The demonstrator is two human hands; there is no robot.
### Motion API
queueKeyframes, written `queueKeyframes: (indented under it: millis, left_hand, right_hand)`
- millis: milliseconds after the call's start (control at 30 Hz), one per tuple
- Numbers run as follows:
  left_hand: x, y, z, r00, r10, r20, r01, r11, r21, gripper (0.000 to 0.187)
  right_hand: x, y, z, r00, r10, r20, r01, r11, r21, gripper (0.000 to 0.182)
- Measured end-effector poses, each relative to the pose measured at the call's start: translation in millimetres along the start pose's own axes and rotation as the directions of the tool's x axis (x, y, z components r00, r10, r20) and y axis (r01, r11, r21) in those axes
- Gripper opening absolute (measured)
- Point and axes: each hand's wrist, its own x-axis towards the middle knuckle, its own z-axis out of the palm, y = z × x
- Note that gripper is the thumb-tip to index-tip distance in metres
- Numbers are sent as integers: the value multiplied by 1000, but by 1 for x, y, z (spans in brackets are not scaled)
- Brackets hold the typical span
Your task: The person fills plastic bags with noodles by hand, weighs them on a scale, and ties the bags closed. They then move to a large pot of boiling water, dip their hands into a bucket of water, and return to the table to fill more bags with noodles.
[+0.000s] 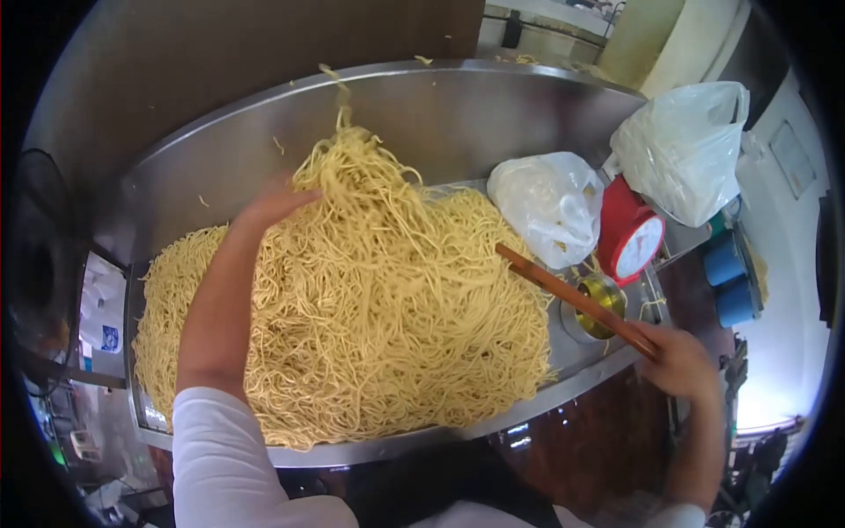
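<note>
While gripping a brown stick (563, 289) near one end with the right hand (679, 363), reaching with the left hand (283, 202) into the far side of a heap of yellow noodles (378, 343). Right fingers: closed around the stick. Left fingers: partly hidden by a raised, blurred tangle; cannot tell whether wide or narrow. Noodles: spread across most of a metal desk (568, 358) with a raised back, mounded highest beside the left hand. Stick: slanting across a small bowl (614, 297) with a yellow interior, free end over the right part of the heap; cannot tell whether touching. Beyond the bowl: a red container (616, 211) with a white round face, between a white plastic bag (547, 202) beside the noodles and a second plastic bag (682, 154) farther right.
</note>
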Motion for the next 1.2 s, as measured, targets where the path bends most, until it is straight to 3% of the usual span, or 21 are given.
queueKeyframes:
  millis: [67, 133, 167, 200, 233, 267, 300, 333, 367, 400, 500, 567, 633, 700, 767, 800, 867, 900, 967, 1067, 1200]
  left_hand:
    - [-44, -30, -22, 972, -37, -233, 70, 988, 138, 91]
    - [-98, -58, -17, 932, -342, -124, 356, 928, 115, 92]
    - [-106, -123, 28, 857, -458, 236, 496, 858, -135, 92]
    - [-139, -105, 74, 903, -327, 280, 348, 937, -30, 92]
    - [-171, -57, 76, 839, -307, 449, 398, 909, -124, 111]
    - [-175, -42, 93, 796, -381, 469, 528, 817, -232, 104]
    - [-173, -29, 97, 778, -259, 572, 505, 799, -326, 94]
    - [-169, -23, 100, 824, -20, 567, 292, 872, -393, 87]
    - [-167, -23, 96, 818, 4, 575, 218, 923, -317, 84]
    - [-168, -15, 72, 806, 26, 591, 142, 961, -236, 81]
    - [-164, -67, 41, 862, -65, 502, 64, 998, 18, 73]
    - [-164, -104, -20, 919, -155, 363, 175, 984, -23, 54]
    - [-160, -175, -61, 972, -237, -1, 237, 971, -9, 38]
    - [-152, -229, -103, 920, -348, -179, 362, 931, 47, 33]
    - [-140, -283, -125, 929, -249, -276, 327, 899, 290, 38]
    - [-131, -302, -133, 934, -237, -269, 312, 906, 285, 38]
    - [-109, -334, -135, 869, -428, 248, 255, 817, 517, 45]
    - [-101, -341, -130, 875, -405, 264, 234, 832, 503, 45]
    - [-87, -346, -114, 697, -610, 378, 466, 785, 408, 57]
    - [-59, -419, -59, 852, -498, 158, 394, 811, 432, 76]
    - [-40, -522, -9, 913, -409, -5, 382, 849, 365, 74]
  right_hand:
    - [-57, 14, -26, 979, 174, 107, -180, 983, 46, 61]
    - [-83, 16, -36, 945, 271, 186, -278, 961, 12, 63]
    - [-89, 20, -30, 939, 241, 244, -268, 960, 84, 64]
    - [-90, 18, -27, 930, 199, 310, -256, 955, 153, 65]
    - [-66, 0, -12, 901, 222, 372, -253, 967, 35, 66]
    - [-37, -5, 19, 947, 72, 312, -119, 983, 136, 65]
    - [-2, -12, 60, 968, -80, 238, 24, 973, 231, 63]
    - [34, -33, 100, 974, -127, 189, 74, 962, 263, 61]
    - [58, -62, 127, 986, -35, 165, -3, 974, 226, 58]
    - [85, -70, 162, 958, 6, 286, -134, 893, 430, 58]
    - [94, -95, 214, 989, -87, 120, -1, 807, 591, 56]
    - [92, -91, 237, 997, -72, -22, 70, 781, 620, 54]
    - [78, -118, 208, 999, 34, 40, -52, 761, 646, 48]
    - [61, -123, 208, 926, 123, -358, 32, 917, 397, 44]
    - [45, -124, 192, 927, 144, -347, 6, 918, 398, 44]
    - [37, -125, 188, 927, 168, -336, -22, 917, 399, 45]
    - [18, -125, 191, 907, 172, -385, -26, 934, 357, 45]
    - [8, -127, 191, 890, 159, -427, -17, 948, 317, 46]
    - [-15, -140, 189, 899, 234, -371, -116, 943, 313, 45]
    - [-34, -164, 191, 865, 370, -340, -257, 907, 334, 42]
    - [-36, -182, 185, 929, 257, -266, -208, 958, 198, 42]
